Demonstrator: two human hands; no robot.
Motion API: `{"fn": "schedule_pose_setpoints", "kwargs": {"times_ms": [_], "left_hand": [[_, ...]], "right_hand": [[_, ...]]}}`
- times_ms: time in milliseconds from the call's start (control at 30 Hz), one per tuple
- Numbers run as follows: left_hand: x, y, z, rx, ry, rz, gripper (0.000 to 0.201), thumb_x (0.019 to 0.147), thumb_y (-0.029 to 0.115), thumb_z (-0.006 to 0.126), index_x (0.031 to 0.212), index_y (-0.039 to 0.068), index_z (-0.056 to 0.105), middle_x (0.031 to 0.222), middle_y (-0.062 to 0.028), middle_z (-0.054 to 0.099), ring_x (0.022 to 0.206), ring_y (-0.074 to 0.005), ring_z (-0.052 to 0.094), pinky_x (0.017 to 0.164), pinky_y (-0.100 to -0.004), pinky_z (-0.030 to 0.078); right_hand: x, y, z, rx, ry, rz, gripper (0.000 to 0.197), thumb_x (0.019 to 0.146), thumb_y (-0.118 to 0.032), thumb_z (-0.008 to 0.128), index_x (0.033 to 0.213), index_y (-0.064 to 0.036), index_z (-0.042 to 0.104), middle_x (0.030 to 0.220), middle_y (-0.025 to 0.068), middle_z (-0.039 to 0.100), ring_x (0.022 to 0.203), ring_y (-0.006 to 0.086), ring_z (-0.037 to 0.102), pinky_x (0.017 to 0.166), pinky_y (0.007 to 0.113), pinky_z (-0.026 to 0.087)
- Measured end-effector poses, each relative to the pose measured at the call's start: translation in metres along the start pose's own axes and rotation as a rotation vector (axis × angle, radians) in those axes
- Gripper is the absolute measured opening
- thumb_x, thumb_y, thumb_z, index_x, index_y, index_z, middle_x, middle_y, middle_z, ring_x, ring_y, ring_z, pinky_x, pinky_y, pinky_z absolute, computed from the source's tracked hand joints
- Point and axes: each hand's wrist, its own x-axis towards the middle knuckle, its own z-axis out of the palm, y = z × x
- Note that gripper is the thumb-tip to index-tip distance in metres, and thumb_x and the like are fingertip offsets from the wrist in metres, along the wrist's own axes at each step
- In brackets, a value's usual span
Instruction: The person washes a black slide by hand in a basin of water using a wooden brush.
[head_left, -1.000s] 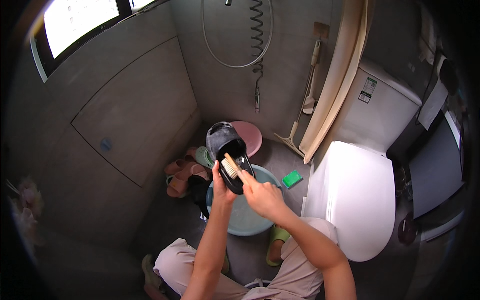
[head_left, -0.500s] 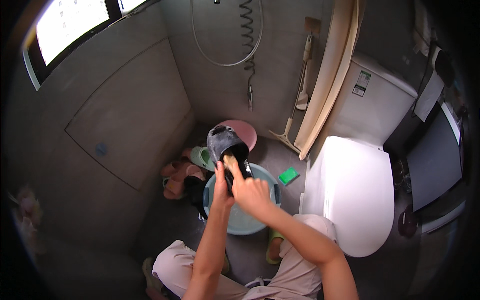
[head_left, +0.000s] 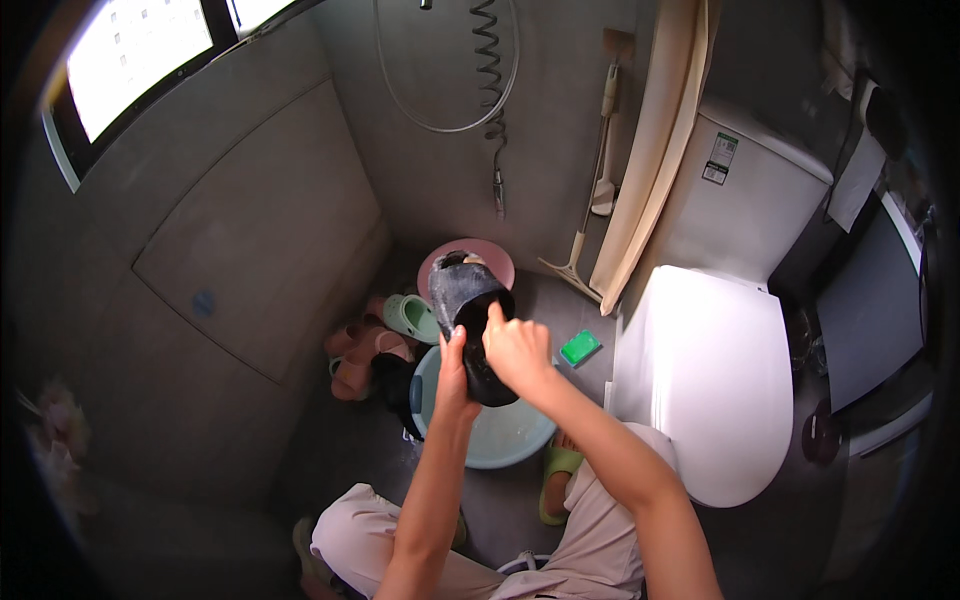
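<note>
My left hand (head_left: pixel 456 385) grips a black slide slipper (head_left: pixel 470 288) by its side, tilted over a pale blue basin (head_left: pixel 505 455) of cloudy water. Whitish suds streak its strap and toe end. My right hand (head_left: pixel 520 352) is closed, its index finger stretched into the slipper under the strap. It seems to hold a tan brush (head_left: pixel 474 260), whose end shows at the toe opening; the rest is hidden inside the slipper. A second black shoe-like thing (head_left: pixel 392 382) lies left of the basin, partly covered.
Behind the basin stands a pink basin (head_left: pixel 497 258). Mint clogs (head_left: pixel 412 316) and pink slippers (head_left: pixel 357 372) lie to the left. On the right are a green sponge (head_left: pixel 580 347), a white toilet (head_left: pixel 715 390), a curtain (head_left: pixel 655 170) and a floor squeegee (head_left: pixel 575 262).
The slipper and both hands have shifted slightly right. My right hand has pushed the tan brush deeper under the strap, so its end now shows at the toe opening.
</note>
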Motion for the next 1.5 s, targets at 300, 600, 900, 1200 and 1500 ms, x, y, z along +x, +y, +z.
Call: {"fn": "schedule_pose_setpoints", "kwargs": {"times_ms": [300,600,900,1200,1500], "left_hand": [[0.005,0.003,-0.004,-0.039,-0.002,-0.012,0.045,0.098,0.03,0.054,0.137,0.014,0.039,0.125,-0.0058,0.055,0.111,-0.0188,0.057,0.093,-0.0353,0.048],[0.017,0.02,-0.027,-0.087,-0.028,-0.014,0.042,0.098,0.033,0.054,0.132,0.012,0.042,0.118,-0.0079,0.059,0.104,-0.0209,0.062,0.089,-0.0358,0.053],[0.026,0.033,-0.058,-0.16,-0.016,0.071,0.054,0.098,0.05,0.045,0.123,0.004,0.057,0.114,-0.0109,0.066,0.1,-0.024,0.066,0.09,-0.0385,0.053],[0.028,0.036,-0.067,-0.237,-0.068,0.089,0.054,0.099,0.054,0.041,0.12,0.006,0.056,0.112,-0.0089,0.064,0.1,-0.0223,0.064,0.088,-0.038,0.053],[0.029,0.041,-0.058,-0.331,0.065,0.025,0.056,0.096,0.057,0.043,0.12,0.009,0.057,0.113,-0.0086,0.064,0.1,-0.0251,0.063,0.088,-0.0408,0.052]], "right_hand": [[0.007,0.011,-0.007,0.039,-0.04,0.017,0.039,0.089,-0.026,0.054,0.126,-0.0112,0.053,0.062,0.0179,0.065,0.058,0.036,0.067,0.051,0.047,0.052],[-0.001,0.007,-0.018,0.105,0.004,-0.027,0.043,0.087,-0.024,0.058,0.13,-0.0296,0.052,0.06,0.0165,0.063,0.057,0.0368,0.065,0.05,0.049,0.051],[-0.055,-0.028,-0.021,0.135,-0.089,-0.181,0.067,0.087,-0.025,0.06,0.148,-0.0259,0.033,0.061,0.016,0.064,0.052,0.0333,0.065,0.048,0.046,0.052],[-0.052,-0.031,-0.021,0.245,-0.089,-0.213,0.059,0.088,-0.024,0.058,0.144,-0.0281,0.041,0.054,0.0146,0.061,0.049,0.0354,0.062,0.046,0.048,0.051],[-0.047,-0.021,-0.031,0.228,-0.117,-0.297,0.047,0.089,-0.026,0.059,0.136,-0.0234,0.052,0.06,0.0129,0.062,0.051,0.0344,0.061,0.047,0.046,0.049]]}}
